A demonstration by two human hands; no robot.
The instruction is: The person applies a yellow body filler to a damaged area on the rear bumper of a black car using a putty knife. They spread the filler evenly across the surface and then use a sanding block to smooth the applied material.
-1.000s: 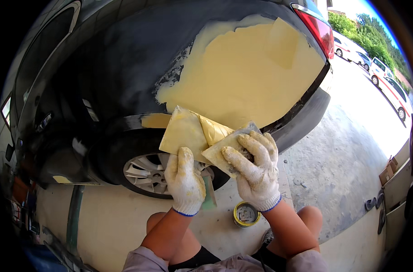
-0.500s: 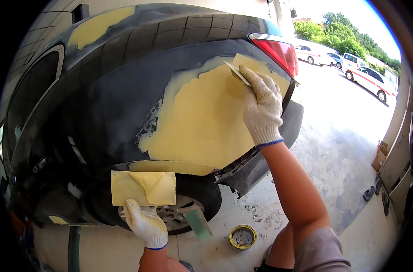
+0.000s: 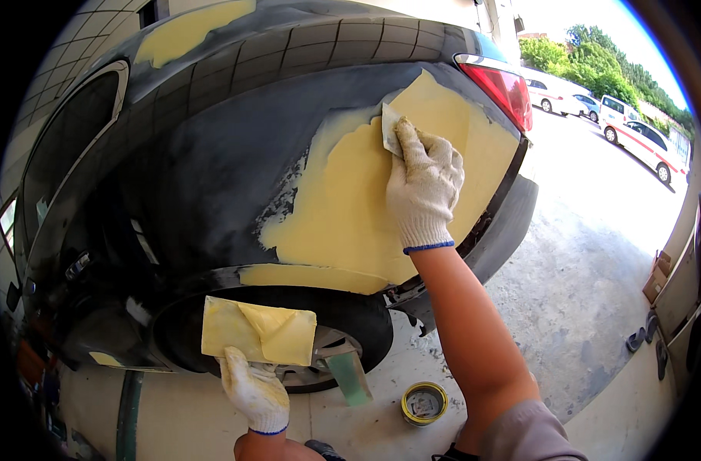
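Note:
A broad layer of yellow body filler [image 3: 350,223] covers the rear side panel of a dark car [image 3: 204,154]. My right hand [image 3: 426,177], in a white knit glove, grips a thin pale spreader [image 3: 390,131] against the filler near its upper edge. Down by the rear wheel [image 3: 377,338], my gloved left hand [image 3: 254,388] holds a flat rectangular board [image 3: 218,326] from below. A thick, folded mass of yellow filler [image 3: 277,330] lies on that board. The fingers behind the board are hidden.
An open round tin [image 3: 424,404] with a yellow rim stands on the floor below the bumper [image 3: 504,223]. A green-bladed scraper [image 3: 349,378] is beside the wheel. The red tail light [image 3: 500,88] borders the panel. Shoes [image 3: 635,339] and a cardboard box [image 3: 658,276] sit at right.
My right hand has drawn the spreader left across the upper filler, turning it more upright. My left hand keeps the board beside the wheel. The whole view has shifted slightly.

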